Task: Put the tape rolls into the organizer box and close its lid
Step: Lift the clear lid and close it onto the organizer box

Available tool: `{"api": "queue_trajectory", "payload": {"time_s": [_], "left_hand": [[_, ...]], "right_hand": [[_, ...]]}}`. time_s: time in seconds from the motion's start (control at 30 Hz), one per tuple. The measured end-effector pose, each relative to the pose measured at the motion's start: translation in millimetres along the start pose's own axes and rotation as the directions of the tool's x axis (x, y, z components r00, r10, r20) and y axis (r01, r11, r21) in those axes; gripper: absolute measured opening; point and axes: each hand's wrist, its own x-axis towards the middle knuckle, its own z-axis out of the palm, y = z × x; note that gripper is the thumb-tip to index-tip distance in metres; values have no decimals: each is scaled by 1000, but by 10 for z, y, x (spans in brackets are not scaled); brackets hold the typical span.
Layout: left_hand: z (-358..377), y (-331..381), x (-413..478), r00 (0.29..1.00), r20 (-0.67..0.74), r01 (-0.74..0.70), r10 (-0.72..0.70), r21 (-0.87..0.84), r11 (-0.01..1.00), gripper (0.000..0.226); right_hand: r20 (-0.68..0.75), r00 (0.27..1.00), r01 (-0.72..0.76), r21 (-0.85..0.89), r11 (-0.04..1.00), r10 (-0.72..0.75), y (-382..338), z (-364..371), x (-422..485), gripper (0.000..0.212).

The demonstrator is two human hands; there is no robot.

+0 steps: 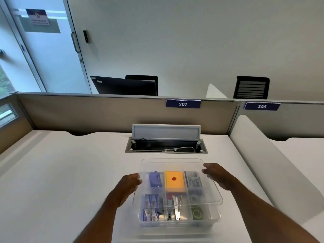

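Clear plastic lid (175, 165) hovers over the organizer box (178, 221), gripped at its side edges by left hand (128, 185) and right hand (218, 175), fingers curled.

Soft, even daylight from the left; wide-angle bowing, slight motion blur.

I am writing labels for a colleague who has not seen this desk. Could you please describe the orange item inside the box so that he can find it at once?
On the white desk, below the sign 307, stands a clear organizer box with a clear lid held over it by two hands. The orange pad lies in the middle compartment of the far row. It alone is orange, with a red dot on top.
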Motion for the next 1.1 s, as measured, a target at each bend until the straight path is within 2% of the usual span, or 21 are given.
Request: {"api": "queue_trajectory", "payload": {"time_s": [0.07,0.13,0.3,0.43,0.6,0.8,1.0,1.1], "left_hand": [[102,18,1,1000,-7,-17,17,57,998,49],[188,35,0,999,3,-41,41,114,993,52],[330,1,-72,992,44,-125,118,200,972,32],[373,-16,-62,991,16,-134,135,242,961,37],[401,-110,11,996,-69,-28,53,324,946,45],[406,-217,66,982,-153,-58,111,315,947,22],[473,-333,131,950,-287,-11,126,371,929,22],[565,-447,134,917,-352,-41,188,385,922,23]], "right_hand": [[-36,999,32,-52,998,-34,48,35,8,57],[-46,998,37,-150,988,-45,89,65,5,61],[-93,994,26,-357,934,-63,190,146,-9,65],[-111,993,0,-378,926,-45,300,202,-11,56],[-106,992,23,-395,918,-70,325,229,19,53],[-89,993,38,-398,917,-79,412,274,48,58],[-105,987,66,-402,913,-117,453,329,80,51],[-99,988,69,-423,903,-122,537,381,87,59]]}}
